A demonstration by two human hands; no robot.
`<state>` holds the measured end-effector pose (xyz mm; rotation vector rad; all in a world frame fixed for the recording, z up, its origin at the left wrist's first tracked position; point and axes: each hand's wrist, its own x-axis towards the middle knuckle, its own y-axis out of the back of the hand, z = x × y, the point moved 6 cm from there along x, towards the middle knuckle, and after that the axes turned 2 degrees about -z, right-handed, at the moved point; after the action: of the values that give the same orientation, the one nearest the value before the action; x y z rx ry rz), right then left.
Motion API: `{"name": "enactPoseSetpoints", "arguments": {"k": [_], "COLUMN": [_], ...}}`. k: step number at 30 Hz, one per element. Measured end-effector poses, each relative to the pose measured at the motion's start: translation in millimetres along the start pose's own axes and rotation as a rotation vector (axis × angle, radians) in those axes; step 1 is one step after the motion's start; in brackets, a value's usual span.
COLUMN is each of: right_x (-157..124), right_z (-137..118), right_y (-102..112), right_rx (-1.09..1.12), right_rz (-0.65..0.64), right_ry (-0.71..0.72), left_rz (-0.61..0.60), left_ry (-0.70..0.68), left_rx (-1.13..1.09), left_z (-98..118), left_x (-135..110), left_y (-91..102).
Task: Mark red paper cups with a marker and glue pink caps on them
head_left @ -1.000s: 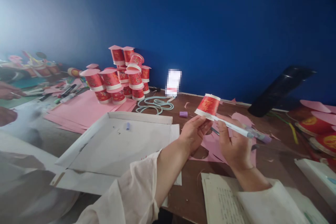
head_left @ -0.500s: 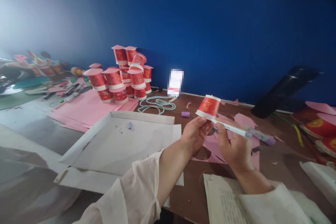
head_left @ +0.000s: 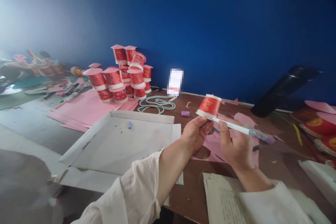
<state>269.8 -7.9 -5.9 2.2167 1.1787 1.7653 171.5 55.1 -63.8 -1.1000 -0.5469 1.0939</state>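
My left hand (head_left: 196, 131) is closed on the white rim of a red paper cup (head_left: 209, 105), which is held upside down with gold print on its side. In my right hand (head_left: 236, 147) is a white marker pen (head_left: 233, 126), its tip at the cup's lower rim. A purple pen cap (head_left: 185, 113) lies on the brown table behind my left hand. Under my hands are pink paper scraps (head_left: 210, 147) with curved cut-outs.
Stacked red cups with pink paper tops (head_left: 112, 77) stand left on pink sheets (head_left: 76, 112). A white box lid (head_left: 141, 117) lies in front. A lit phone (head_left: 175, 81) leans on the blue wall. Right are a black bottle (head_left: 283, 91) and printed papers (head_left: 223, 196).
My right hand and the marker have shifted slightly to the right. The cup has stayed nearly in place in my left hand. A blurred grey shape at lower left has moved.
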Motion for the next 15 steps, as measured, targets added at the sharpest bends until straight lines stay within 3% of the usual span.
{"name": "enactPoseSetpoints", "arguments": {"k": [4,9,15], "right_x": [0.5,-0.4,-0.6], "right_z": [-1.4,0.1,-5.0], "right_y": [4.3,15.7,6.1], "right_rx": [-0.001,-0.051,0.002], "right_rz": [0.002,0.082,0.047], "right_ry": [-0.014,-0.142,-0.014], "left_rz": [0.017,0.073,0.079], "left_ry": [0.014,0.033,0.035], "left_rx": [-0.007,-0.019,-0.012], "left_z": [-0.6,0.9,1.2], "left_x": [0.5,-1.6,-1.7], "left_y": [2.1,3.2,3.2]}}
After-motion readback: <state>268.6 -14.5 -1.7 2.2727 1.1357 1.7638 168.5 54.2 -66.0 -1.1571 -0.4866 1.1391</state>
